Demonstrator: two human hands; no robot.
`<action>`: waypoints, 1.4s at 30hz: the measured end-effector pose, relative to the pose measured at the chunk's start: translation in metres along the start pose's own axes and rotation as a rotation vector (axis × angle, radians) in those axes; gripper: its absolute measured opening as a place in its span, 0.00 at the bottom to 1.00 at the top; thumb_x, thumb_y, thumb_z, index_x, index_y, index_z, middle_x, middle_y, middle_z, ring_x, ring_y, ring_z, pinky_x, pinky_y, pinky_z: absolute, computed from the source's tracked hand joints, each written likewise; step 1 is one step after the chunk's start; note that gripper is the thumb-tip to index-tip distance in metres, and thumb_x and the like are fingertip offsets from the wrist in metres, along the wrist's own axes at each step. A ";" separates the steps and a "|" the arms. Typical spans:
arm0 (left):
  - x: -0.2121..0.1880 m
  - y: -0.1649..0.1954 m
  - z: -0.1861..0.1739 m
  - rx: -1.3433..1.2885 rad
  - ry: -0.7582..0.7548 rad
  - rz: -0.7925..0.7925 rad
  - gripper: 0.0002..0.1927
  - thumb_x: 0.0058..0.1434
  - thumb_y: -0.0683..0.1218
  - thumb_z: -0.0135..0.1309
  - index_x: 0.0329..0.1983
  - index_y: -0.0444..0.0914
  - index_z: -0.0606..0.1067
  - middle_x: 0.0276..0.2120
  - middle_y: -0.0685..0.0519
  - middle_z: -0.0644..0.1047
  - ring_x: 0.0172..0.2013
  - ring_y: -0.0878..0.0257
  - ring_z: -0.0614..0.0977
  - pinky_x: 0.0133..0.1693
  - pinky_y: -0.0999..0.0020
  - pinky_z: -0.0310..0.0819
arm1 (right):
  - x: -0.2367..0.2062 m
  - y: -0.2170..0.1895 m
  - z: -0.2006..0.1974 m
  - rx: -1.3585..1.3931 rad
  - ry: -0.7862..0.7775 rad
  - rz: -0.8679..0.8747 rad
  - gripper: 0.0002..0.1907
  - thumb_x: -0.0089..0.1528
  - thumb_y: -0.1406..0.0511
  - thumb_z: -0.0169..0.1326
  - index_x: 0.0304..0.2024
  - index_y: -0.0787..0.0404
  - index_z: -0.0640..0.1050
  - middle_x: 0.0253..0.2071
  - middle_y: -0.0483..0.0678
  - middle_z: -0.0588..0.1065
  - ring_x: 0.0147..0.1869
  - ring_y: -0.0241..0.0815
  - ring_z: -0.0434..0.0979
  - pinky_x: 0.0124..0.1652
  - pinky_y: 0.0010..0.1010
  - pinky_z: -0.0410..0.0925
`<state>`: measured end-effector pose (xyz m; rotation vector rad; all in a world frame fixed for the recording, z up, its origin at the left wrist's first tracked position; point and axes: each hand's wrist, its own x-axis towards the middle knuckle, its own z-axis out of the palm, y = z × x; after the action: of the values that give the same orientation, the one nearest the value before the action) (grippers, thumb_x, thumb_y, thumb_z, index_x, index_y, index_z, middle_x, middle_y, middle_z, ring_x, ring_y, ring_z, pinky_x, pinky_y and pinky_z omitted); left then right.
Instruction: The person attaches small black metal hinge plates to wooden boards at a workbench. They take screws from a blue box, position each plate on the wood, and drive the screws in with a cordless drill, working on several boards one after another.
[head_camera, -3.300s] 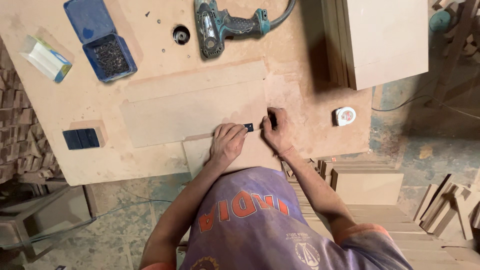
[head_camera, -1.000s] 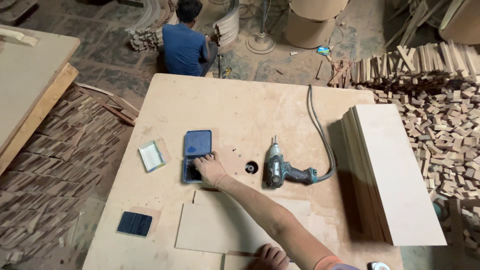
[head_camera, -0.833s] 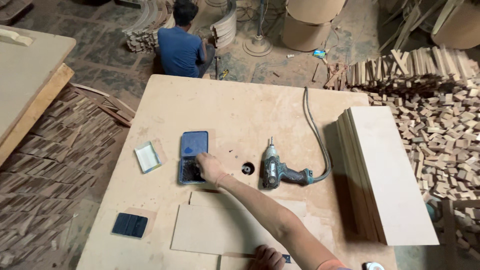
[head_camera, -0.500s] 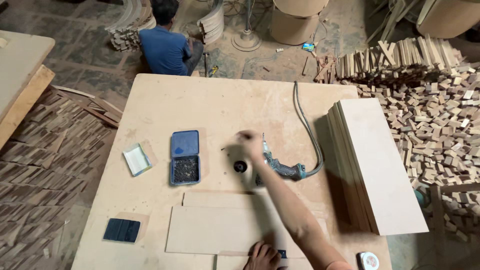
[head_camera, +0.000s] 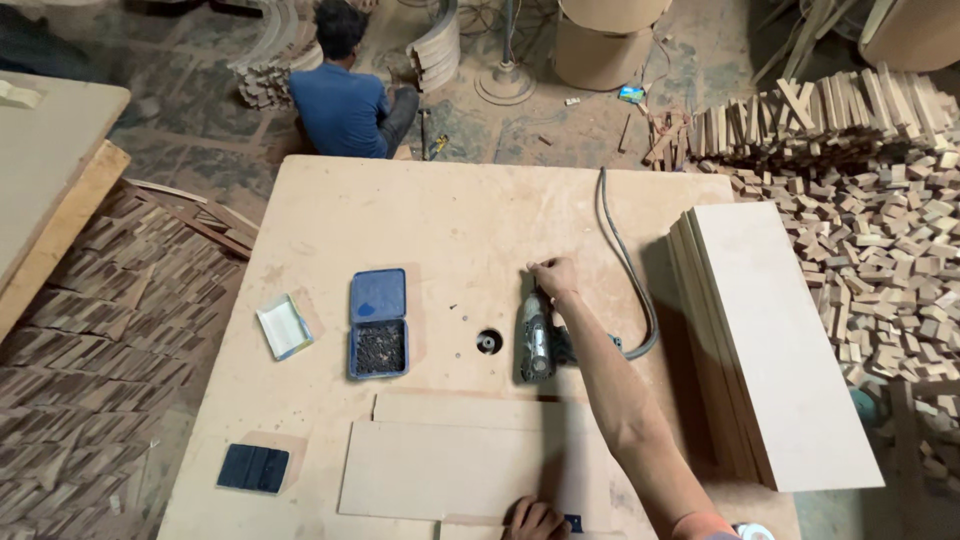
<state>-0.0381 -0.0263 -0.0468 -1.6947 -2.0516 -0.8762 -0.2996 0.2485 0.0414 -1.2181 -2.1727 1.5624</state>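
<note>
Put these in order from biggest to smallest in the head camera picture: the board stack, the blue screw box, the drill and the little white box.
1. Board stack, by far the biggest.
2. Blue screw box and drill: they look about alike; the right hand and arm hide part of the drill.
3. White box, the smallest.
</note>
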 end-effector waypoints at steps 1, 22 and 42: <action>0.003 0.002 0.001 0.000 0.022 -0.034 0.05 0.62 0.49 0.57 0.38 0.45 0.78 0.36 0.56 0.76 0.43 0.59 0.79 0.55 0.45 0.74 | 0.001 -0.001 0.000 -0.012 -0.020 -0.017 0.16 0.55 0.60 0.68 0.30 0.69 0.83 0.27 0.53 0.79 0.28 0.43 0.78 0.30 0.37 0.71; -0.006 0.009 -0.008 -0.226 -0.253 -0.199 0.13 0.65 0.51 0.56 0.41 0.36 0.77 0.46 0.43 0.75 0.52 0.47 0.75 0.60 0.40 0.63 | -0.022 0.045 -0.016 -0.307 0.013 -0.267 0.21 0.58 0.55 0.58 0.41 0.68 0.83 0.37 0.63 0.81 0.40 0.58 0.83 0.44 0.44 0.74; -0.037 0.030 -0.011 -0.304 -0.271 -0.270 0.17 0.61 0.50 0.59 0.45 0.32 0.78 0.53 0.43 0.76 0.58 0.49 0.75 0.61 0.42 0.59 | -0.165 0.078 -0.089 -0.795 -0.322 -0.655 0.37 0.48 0.58 0.65 0.55 0.62 0.67 0.43 0.60 0.77 0.48 0.62 0.79 0.43 0.49 0.70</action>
<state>-0.0019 -0.0582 -0.0536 -1.7980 -2.4772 -1.1472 -0.1027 0.2006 0.0594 -0.2577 -3.0976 0.6581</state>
